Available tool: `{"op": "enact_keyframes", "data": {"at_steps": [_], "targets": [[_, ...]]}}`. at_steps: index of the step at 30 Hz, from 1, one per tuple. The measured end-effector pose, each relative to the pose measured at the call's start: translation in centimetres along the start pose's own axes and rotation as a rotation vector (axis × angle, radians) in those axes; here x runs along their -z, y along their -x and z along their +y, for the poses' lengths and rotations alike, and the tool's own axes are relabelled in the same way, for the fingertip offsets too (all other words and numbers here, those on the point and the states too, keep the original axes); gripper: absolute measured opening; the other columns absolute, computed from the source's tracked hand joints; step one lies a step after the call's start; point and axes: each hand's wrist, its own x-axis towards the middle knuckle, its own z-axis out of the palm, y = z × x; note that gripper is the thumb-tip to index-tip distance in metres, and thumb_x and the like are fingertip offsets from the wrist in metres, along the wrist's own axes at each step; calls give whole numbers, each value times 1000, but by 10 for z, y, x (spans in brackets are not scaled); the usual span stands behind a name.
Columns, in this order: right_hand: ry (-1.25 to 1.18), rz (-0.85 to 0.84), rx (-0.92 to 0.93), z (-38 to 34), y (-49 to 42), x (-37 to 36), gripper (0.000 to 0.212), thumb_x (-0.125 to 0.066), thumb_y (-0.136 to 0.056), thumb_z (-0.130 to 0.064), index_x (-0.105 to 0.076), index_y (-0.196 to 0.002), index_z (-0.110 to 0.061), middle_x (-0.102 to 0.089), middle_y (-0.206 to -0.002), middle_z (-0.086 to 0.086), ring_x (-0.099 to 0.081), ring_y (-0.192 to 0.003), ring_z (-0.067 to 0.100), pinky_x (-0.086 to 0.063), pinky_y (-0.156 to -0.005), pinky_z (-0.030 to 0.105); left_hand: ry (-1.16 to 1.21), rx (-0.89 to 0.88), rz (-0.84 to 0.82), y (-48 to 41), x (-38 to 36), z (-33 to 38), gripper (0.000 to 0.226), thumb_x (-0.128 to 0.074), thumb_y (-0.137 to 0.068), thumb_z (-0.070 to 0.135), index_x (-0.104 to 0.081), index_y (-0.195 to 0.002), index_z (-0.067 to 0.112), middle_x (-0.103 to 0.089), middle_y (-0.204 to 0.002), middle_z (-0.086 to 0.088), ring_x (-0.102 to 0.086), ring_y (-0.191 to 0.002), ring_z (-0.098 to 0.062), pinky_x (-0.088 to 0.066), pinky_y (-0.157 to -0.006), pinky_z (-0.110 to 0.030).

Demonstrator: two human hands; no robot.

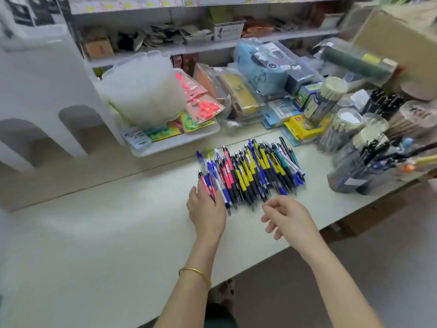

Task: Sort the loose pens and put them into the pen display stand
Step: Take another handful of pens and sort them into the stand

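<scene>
A pile of loose pens [254, 169] in pink, blue, yellow and teal lies on the pale table [106, 233], roughly side by side. My left hand [207, 209] is at the pile's near left corner and holds a couple of pink pens [207, 185] between its fingers. Just in front of the pile's near edge hovers my right hand [287, 217], fingers loosely curled and holding nothing. A white tiered stand with arched openings [47, 95] rises at the left of the table.
Clear tubs full of pens and pencils [354, 147] crowd the right end of the table. A white tray [175, 140] with scissors packs and a stack of plastic boxes sits behind the pile. Packaged stationery and shelves fill the back. The table's front edge runs diagonally near my arms.
</scene>
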Motion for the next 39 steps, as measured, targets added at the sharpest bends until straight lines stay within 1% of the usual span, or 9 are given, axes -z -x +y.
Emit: {"op": "enact_keyframes", "data": {"at_steps": [4, 9, 14, 16, 20, 27, 31, 36, 39], "targets": [[-7, -39, 14, -2, -44, 16, 9, -52, -95, -12, -60, -92, -16, -68, -79, 6, -61, -58, 12, -48, -50, 25, -182, 37, 61, -27, -32, 17, 66, -40, -98, 47, -15, -153, 20, -18, -157, -11, -20, -141, -32, -21, -111, -47], [-20, -122, 35, -9, -84, 17, 10, -52, -95, -12, -60, -94, -16, -67, -79, 6, -61, -60, 16, -49, -52, 29, -326, 20, 156, -39, -48, 16, 64, -48, -95, 44, -27, -150, 19, -32, -151, -11, -31, -132, -33, -29, -105, -46], [-51, -226, 54, -22, -122, 12, 13, -51, -95, -9, -58, -89, -18, -65, -76, 10, -56, -54, 13, -43, -46, 25, -314, 67, 246, -45, -51, 13, 59, -55, -94, 31, -36, -146, 10, -43, -144, -15, -40, -126, -37, -35, -100, -49], [-53, -264, 70, -27, -131, 9, 11, -51, -95, -9, -59, -91, -15, -64, -75, 7, -55, -53, 12, -43, -44, 24, -299, 108, 292, -45, -50, 15, 59, -44, -94, 38, -37, -145, 10, -45, -143, -14, -41, -125, -37, -36, -99, -50], [-37, -307, 121, -39, -147, 6, 10, -50, -95, -9, -60, -98, -9, -65, -75, 6, -55, -54, 13, -45, -47, 25, -359, 118, 257, -45, -52, 22, 88, -19, -79, 67, -30, -149, 15, -37, -149, -10, -35, -132, -32, -30, -103, -48], [-22, -345, 140, -47, -163, 0, 11, -50, -96, -11, -60, -98, -12, -66, -77, 5, -58, -58, 14, -48, -50, 28, -411, 156, 258, -50, -53, 23, 82, -36, -82, 58, -30, -148, 10, -39, -148, -13, -36, -132, -33, -32, -102, -47], [15, -351, 163, -46, -170, -8, 14, -49, -96, -9, -60, -94, -17, -66, -76, 4, -56, -52, 10, -46, -45, 24, -409, 160, 276, -55, -53, 26, 85, -34, -79, 61, -32, -147, 10, -41, -145, -12, -36, -131, -31, -32, -101, -46], [335, -471, 274, -42, -174, -19, 28, -45, -97, -11, -66, -109, -25, -60, -71, -9, -53, -55, 9, -49, -57, 28, -395, 146, 324, -60, -54, 26, 89, -31, -77, 70, -41, -142, 9, -49, -138, -14, -45, -124, -35, -38, -96, -49], [628, -489, 382, -41, -173, -26, 31, -43, -98, -17, -64, -119, -27, -66, -90, -11, -59, -78, 10, -51, -78, 30, -395, 140, 350, -62, -55, 26, 90, -36, -73, 67, -45, -139, 7, -52, -134, -15, -48, -121, -36, -41, -93, -49]]}}
